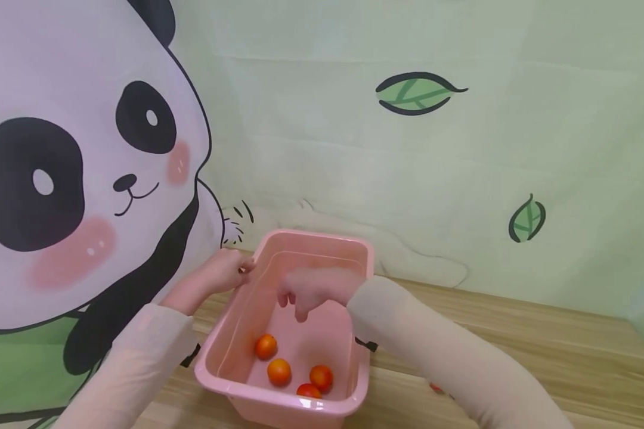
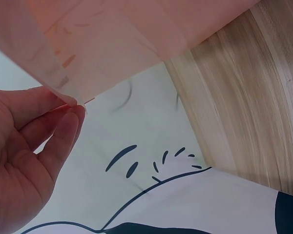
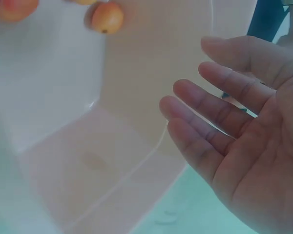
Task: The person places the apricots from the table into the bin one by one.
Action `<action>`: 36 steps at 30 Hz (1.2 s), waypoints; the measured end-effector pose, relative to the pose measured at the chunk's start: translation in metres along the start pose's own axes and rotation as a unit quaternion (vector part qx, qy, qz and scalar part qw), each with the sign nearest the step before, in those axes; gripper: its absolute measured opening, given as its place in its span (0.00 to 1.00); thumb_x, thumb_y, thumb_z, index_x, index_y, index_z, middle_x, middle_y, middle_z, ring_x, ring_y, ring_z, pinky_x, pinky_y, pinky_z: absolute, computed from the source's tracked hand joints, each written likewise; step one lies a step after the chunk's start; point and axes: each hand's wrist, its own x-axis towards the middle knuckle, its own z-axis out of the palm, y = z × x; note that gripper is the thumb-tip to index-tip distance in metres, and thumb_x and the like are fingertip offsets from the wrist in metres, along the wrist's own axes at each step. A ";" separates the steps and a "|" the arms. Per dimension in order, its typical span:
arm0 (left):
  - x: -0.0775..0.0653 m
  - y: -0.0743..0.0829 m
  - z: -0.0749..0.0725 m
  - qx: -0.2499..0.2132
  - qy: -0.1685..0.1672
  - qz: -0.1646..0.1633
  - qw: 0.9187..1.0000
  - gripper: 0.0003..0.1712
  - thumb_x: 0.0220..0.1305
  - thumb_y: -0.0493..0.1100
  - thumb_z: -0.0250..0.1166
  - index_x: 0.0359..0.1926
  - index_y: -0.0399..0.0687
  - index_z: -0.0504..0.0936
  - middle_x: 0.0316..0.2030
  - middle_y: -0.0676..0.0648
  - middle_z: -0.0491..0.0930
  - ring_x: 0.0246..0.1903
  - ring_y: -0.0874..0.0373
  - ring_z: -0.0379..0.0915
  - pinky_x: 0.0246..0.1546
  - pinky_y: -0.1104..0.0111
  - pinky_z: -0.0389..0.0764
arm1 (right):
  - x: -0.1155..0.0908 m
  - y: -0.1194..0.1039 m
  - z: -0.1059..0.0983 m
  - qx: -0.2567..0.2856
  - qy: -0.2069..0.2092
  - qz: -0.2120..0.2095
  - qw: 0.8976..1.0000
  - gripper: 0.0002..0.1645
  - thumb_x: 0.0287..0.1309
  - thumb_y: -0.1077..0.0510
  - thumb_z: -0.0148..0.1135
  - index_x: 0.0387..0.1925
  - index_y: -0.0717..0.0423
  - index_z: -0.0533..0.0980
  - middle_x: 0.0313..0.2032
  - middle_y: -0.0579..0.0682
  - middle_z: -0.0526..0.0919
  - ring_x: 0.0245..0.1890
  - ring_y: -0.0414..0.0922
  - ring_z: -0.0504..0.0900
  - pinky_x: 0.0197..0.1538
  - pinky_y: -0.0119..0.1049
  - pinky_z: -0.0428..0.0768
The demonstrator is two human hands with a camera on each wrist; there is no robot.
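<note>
A pink plastic tub (image 1: 268,391) stands on the table, with several round orange-red fruits (image 1: 279,372) lying at its near end. My left hand (image 1: 228,269) is at the tub's far left rim. In the left wrist view, the thumb and fingers of that left hand (image 2: 31,141) pinch the edge of the tub wall (image 2: 136,39). Over the inside of the tub hovers my right hand (image 1: 313,290), holding nothing. Its fingers are spread and relaxed in the right wrist view, apart from the fruit (image 3: 107,17) there.
A wood-grain table (image 1: 494,345) extends right of the tub. Behind it hangs a pale green cloth (image 1: 322,119) printed with a panda (image 1: 102,196) and leaves. A small red thing (image 1: 436,387) shows beside my right sleeve, mostly hidden.
</note>
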 end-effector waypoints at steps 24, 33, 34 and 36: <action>-0.002 0.001 -0.001 0.010 -0.001 0.000 1.000 0.05 0.52 0.31 0.59 0.27 0.41 0.80 0.22 0.47 0.75 0.21 0.57 0.65 0.21 0.74 0.66 | -0.070 0.071 -0.020 -0.086 0.059 -0.025 0.994 0.16 0.49 0.62 0.57 0.43 0.55 0.74 0.39 0.50 0.77 0.37 0.44 0.72 0.43 0.36 0.75; 0.000 0.003 -0.001 0.013 0.003 0.012 1.000 0.06 0.52 0.31 0.59 0.22 0.42 0.77 0.19 0.49 0.73 0.21 0.58 0.64 0.21 0.74 0.64 | -0.097 0.100 -0.008 -0.050 0.047 0.001 0.998 0.18 0.46 0.62 0.61 0.43 0.54 0.75 0.40 0.48 0.77 0.41 0.47 0.74 0.45 0.41 0.75; 0.001 0.003 -0.001 0.014 0.004 0.013 1.000 0.06 0.51 0.31 0.59 0.21 0.43 0.76 0.19 0.49 0.73 0.20 0.58 0.64 0.21 0.74 0.64 | -0.099 0.103 -0.006 -0.045 0.045 0.004 0.998 0.18 0.46 0.62 0.61 0.43 0.54 0.75 0.40 0.48 0.77 0.41 0.47 0.74 0.45 0.41 0.75; 0.001 0.004 -0.001 0.014 0.004 0.015 1.000 0.05 0.51 0.30 0.59 0.22 0.42 0.77 0.19 0.49 0.73 0.21 0.58 0.64 0.21 0.74 0.64 | -0.103 0.110 -0.003 -0.047 0.043 0.005 0.998 0.18 0.45 0.61 0.61 0.42 0.54 0.75 0.39 0.48 0.77 0.41 0.48 0.74 0.44 0.41 0.75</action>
